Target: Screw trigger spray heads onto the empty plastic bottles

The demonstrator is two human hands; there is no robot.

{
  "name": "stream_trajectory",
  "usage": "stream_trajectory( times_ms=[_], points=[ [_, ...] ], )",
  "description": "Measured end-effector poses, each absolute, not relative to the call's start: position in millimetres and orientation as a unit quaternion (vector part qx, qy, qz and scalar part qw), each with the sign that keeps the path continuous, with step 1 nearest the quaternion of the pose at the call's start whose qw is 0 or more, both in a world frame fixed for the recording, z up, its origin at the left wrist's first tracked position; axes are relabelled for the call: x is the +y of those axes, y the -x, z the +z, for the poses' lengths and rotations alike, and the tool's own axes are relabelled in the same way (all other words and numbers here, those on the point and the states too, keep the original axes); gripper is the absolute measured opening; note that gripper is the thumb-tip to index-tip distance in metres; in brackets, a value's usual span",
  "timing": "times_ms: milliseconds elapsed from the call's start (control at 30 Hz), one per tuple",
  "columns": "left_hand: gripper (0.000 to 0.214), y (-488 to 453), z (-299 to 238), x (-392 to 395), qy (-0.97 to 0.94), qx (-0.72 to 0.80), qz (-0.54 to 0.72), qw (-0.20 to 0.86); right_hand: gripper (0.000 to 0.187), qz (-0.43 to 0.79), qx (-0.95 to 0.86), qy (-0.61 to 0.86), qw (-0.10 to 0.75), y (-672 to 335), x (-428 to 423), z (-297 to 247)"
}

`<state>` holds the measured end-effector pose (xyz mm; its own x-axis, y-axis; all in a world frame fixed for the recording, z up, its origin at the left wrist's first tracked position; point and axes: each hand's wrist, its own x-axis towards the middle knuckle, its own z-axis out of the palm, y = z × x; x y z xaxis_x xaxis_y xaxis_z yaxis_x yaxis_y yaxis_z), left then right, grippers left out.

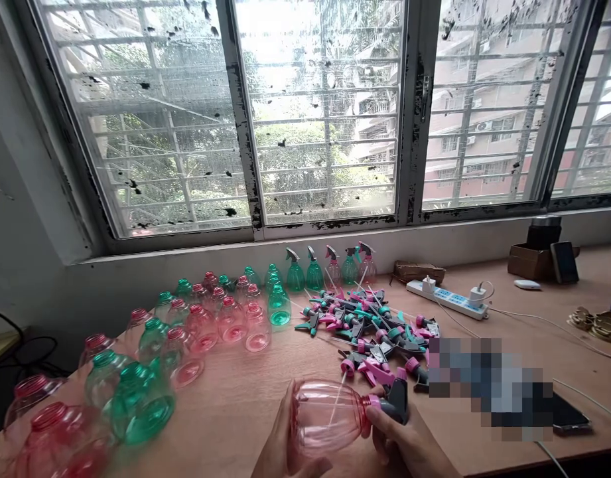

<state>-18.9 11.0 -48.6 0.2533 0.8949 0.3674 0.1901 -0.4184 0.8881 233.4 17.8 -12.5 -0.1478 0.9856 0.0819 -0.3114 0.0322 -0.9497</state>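
Observation:
A clear pink spray bottle (325,415) lies on its side in the air near the table's front edge. Around its base wraps my left hand (280,435), fingers closed on the body. My right hand (402,431) grips the pink collar and dark trigger spray head (397,398) at the bottle's neck. A thin white dip tube shows inside the bottle. Just beyond my hands spreads a heap of loose trigger spray heads (369,325) in pink, green and dark grey. To the left stand rows of open pink bottles (203,328) and green bottles (143,405).
Several bottles with spray heads fitted (314,272) stand by the window wall. A white power strip (447,299) with plugs and cables lies right of the heap. Farther right are a cardboard box (529,260), a phone (564,261) and a dark device (568,408), partly under a blurred patch.

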Motion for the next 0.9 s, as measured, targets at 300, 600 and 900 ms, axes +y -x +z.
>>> stream_trajectory(
  times_ms=[300,600,900],
  points=[
    [0.105,16,-49,10,-0.707,0.417,0.472,0.322,0.05,0.601,-0.478,0.347,0.539,-235,20,-14],
    [0.098,17,-43,8,-0.697,0.402,0.482,0.346,0.05,0.611,-0.472,0.338,0.538,-233,19,-13],
    [0.109,16,-37,5,-0.704,0.407,0.456,0.363,0.052,0.61,-0.473,0.339,0.538,-234,19,-13]
  ],
)
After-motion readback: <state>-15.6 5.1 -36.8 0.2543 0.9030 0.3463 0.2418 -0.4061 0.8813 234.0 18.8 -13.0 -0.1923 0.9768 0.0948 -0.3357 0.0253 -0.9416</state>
